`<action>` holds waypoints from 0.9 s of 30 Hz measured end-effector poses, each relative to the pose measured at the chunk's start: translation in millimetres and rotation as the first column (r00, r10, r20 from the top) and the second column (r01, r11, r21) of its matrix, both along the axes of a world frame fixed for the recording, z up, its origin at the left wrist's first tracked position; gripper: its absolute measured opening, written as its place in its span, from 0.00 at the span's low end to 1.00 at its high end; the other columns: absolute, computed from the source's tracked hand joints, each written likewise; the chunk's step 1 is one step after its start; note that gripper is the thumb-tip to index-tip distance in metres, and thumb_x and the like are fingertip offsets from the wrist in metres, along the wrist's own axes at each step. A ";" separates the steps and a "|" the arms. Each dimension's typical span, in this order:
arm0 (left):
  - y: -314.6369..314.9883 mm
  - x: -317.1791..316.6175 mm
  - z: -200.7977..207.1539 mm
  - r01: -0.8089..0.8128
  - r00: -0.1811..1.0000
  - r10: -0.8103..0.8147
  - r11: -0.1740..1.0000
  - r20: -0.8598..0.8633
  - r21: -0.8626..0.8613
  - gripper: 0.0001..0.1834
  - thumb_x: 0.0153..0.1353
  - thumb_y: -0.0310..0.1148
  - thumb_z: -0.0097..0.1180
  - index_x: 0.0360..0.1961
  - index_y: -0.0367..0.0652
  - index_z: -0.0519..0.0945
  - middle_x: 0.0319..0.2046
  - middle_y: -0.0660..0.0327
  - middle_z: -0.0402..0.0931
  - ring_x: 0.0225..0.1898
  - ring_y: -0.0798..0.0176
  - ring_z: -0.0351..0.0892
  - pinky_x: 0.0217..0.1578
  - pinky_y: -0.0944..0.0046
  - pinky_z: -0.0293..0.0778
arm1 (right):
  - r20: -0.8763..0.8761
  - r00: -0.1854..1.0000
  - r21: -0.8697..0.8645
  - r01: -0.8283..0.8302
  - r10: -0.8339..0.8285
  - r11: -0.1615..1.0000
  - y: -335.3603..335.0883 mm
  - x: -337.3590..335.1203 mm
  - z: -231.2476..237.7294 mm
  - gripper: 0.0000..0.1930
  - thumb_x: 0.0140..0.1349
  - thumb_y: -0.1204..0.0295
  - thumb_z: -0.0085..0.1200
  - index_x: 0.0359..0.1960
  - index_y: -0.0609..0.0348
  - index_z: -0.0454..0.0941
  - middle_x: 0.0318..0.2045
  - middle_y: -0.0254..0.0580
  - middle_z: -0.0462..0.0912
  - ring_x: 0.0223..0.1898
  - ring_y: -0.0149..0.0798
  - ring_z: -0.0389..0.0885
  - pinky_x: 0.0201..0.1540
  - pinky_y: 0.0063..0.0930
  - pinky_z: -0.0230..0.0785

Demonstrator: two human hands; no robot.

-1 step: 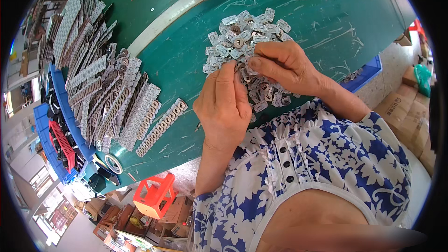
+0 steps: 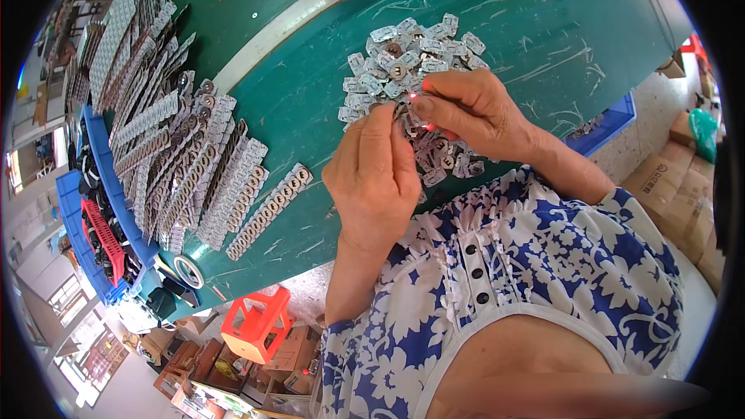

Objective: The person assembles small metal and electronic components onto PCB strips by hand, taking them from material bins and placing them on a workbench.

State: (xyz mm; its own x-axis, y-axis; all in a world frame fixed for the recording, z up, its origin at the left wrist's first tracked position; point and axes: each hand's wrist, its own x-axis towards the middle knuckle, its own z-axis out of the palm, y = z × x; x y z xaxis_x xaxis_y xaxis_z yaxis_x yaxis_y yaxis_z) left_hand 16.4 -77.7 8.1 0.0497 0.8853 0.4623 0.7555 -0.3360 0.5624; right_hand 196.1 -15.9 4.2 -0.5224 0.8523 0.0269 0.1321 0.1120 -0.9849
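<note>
My left hand (image 2: 372, 174) and my right hand (image 2: 469, 112) meet over the pile, fingertips pinched. Between them is a small light module (image 2: 403, 111), mostly covered by the fingers, with red glows on the right thumb and just below it. Under and beyond my fingertips lies a heap of small whitish, clear-looking modules (image 2: 434, 46), some bearing round metallic discs. To the left, a single strip of joined modules (image 2: 269, 212) with a row of discs rests on the green table (image 2: 326, 101).
Many stacked strips and panels (image 2: 167, 163) fill the table's left side. Beyond them stand blue bins (image 2: 77, 209) with a red basket (image 2: 101, 237). A tape roll (image 2: 188, 272) sits at the edge, near a red stool (image 2: 258, 328). Another blue bin (image 2: 613, 120) is at right.
Red light now shows at my right thumb and just below it, where none showed before. Both hands keep nearly the same place and pinch.
</note>
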 end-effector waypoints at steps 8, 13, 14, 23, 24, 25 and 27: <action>-1.2 1.7 -2.8 0.075 0.993 -0.078 0.997 0.093 0.036 0.16 0.56 0.19 0.62 0.47 0.36 0.81 0.31 0.53 0.81 0.29 0.49 0.83 0.29 0.57 0.79 | -0.028 0.992 -0.153 0.114 -0.120 0.982 7.9 5.3 -1.8 0.18 0.74 0.65 0.54 0.27 0.64 0.75 0.17 0.33 0.69 0.20 0.22 0.64 0.22 0.26 0.58; 5.4 -1.9 9.5 0.086 0.980 -0.067 0.992 0.188 -0.095 0.12 0.61 0.18 0.59 0.46 0.36 0.82 0.30 0.54 0.81 0.28 0.57 0.84 0.29 0.62 0.77 | 0.090 0.996 0.422 -0.054 0.017 0.905 17.5 11.0 -7.5 0.16 0.70 0.67 0.59 0.27 0.64 0.73 0.18 0.41 0.68 0.19 0.36 0.64 0.23 0.34 0.60; 4.0 -2.9 11.4 0.170 0.971 -0.127 0.961 0.203 -0.217 0.10 0.64 0.18 0.58 0.46 0.35 0.83 0.31 0.55 0.83 0.30 0.64 0.86 0.30 0.67 0.77 | 0.089 0.996 0.423 -0.057 0.021 0.904 20.0 12.4 -5.3 0.16 0.70 0.67 0.59 0.27 0.64 0.73 0.18 0.41 0.68 0.19 0.36 0.64 0.23 0.34 0.60; 5.0 -11.8 22.4 0.371 0.845 -0.156 0.860 0.511 -0.350 0.07 0.66 0.19 0.56 0.44 0.33 0.82 0.30 0.57 0.84 0.28 0.69 0.86 0.26 0.71 0.77 | 0.097 0.958 0.308 -0.286 0.270 0.907 26.5 17.3 2.1 0.18 0.70 0.67 0.59 0.24 0.63 0.69 0.17 0.42 0.64 0.18 0.46 0.66 0.23 0.38 0.57; 5.0 -13.5 22.2 0.366 0.847 -0.152 0.862 0.509 -0.351 0.07 0.66 0.19 0.56 0.44 0.33 0.82 0.30 0.57 0.84 0.28 0.69 0.86 0.26 0.71 0.77 | 0.106 0.954 0.326 -0.301 0.281 0.896 26.8 16.5 1.9 0.18 0.69 0.66 0.59 0.24 0.63 0.70 0.17 0.42 0.64 0.18 0.46 0.67 0.23 0.38 0.58; 6.0 -16.1 19.5 0.341 0.885 -0.156 0.859 0.438 -0.382 0.06 0.66 0.20 0.56 0.43 0.33 0.82 0.29 0.58 0.84 0.28 0.69 0.86 0.26 0.71 0.76 | 0.118 0.951 0.343 -0.310 0.287 0.887 26.5 16.1 0.9 0.18 0.68 0.66 0.60 0.25 0.63 0.70 0.16 0.42 0.64 0.18 0.46 0.68 0.23 0.39 0.58; 6.9 -19.7 19.8 0.315 0.917 -0.162 0.856 0.365 -0.410 0.05 0.67 0.21 0.56 0.41 0.34 0.82 0.28 0.58 0.84 0.28 0.70 0.85 0.25 0.72 0.76 | 0.123 0.954 0.381 -0.300 0.274 0.875 23.6 14.9 -3.6 0.18 0.70 0.64 0.59 0.25 0.62 0.71 0.15 0.41 0.66 0.16 0.43 0.68 0.21 0.37 0.58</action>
State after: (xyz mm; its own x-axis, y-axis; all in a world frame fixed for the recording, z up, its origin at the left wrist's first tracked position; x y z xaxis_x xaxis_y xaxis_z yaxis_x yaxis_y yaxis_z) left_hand -3.2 -70.9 27.9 0.2102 0.9768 0.0413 0.4483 -0.1338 0.8838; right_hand 211.1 7.8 0.7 -0.7543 0.5915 0.2849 0.0956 0.5282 -0.8437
